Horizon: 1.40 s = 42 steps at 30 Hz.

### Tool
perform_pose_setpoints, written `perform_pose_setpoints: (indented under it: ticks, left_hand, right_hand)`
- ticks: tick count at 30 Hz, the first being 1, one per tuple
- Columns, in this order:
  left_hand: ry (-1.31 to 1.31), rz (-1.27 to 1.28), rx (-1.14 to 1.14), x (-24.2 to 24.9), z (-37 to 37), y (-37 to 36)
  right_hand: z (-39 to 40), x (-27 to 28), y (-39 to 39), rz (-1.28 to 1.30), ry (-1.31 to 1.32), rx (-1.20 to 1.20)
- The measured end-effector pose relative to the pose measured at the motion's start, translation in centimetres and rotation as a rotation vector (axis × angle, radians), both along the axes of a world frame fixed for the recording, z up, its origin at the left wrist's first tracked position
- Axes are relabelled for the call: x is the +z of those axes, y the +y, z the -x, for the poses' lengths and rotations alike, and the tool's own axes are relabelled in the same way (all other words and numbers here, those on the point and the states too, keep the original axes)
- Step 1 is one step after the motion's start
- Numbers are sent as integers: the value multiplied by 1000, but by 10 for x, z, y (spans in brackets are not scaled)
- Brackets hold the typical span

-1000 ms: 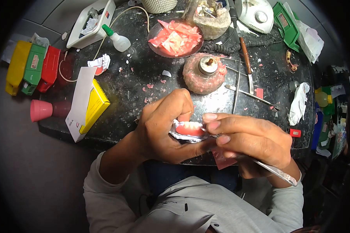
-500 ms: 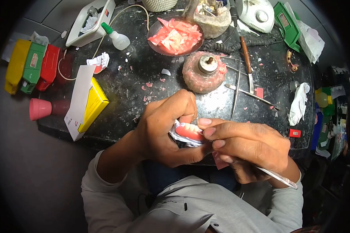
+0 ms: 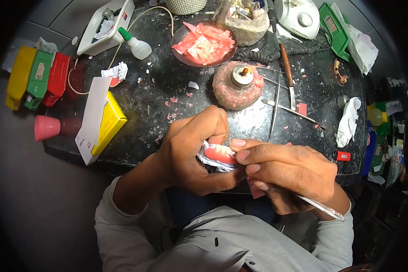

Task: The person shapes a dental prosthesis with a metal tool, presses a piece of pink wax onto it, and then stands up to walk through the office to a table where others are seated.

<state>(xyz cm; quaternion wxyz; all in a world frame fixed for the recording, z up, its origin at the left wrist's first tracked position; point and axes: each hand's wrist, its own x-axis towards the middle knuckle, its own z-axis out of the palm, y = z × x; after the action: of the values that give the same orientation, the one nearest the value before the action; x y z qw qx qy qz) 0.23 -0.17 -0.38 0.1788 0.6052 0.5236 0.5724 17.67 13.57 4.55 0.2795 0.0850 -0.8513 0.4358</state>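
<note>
My left hand [image 3: 192,149] grips a denture model [image 3: 218,154]: pink wax gums with white teeth on a whitish cast. It is held just above the near edge of the black worktable [image 3: 154,95]. My right hand [image 3: 288,170] holds a thin metal instrument [image 3: 322,208] whose handle sticks out to the lower right. The fingertips of that hand press on the right side of the denture.
A wax-crusted spirit lamp [image 3: 239,85] stands just beyond my hands. A bowl of pink wax sheets [image 3: 204,43] sits behind it. Metal tools [image 3: 288,77] lie at right, near a white tissue [image 3: 349,120]. A yellow box [image 3: 99,122], a pink cup [image 3: 47,127] and coloured boxes [image 3: 36,79] lie left.
My right hand has slid slightly left and down against the denture. The instrument handle shifted with it. My left hand has barely moved.
</note>
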Motion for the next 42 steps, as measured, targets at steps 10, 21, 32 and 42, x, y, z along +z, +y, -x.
perform_pose_setpoints:
  ticks: [10,21,32,42]
  left_hand:
    - [-52,72,-40,5,1,0]
    - [-105,127,-155,4,6,-1]
    - [-61,101,-110,5,4,0]
    - [-111,145,-94,10,3,-1]
  right_hand:
    - [-1,-5,-1,36,24,-12]
    - [-4,4,-2,42,-72,-2]
    - [0,1,2,-5,-8,23]
    - [-1,6,1,-7,-26,22]
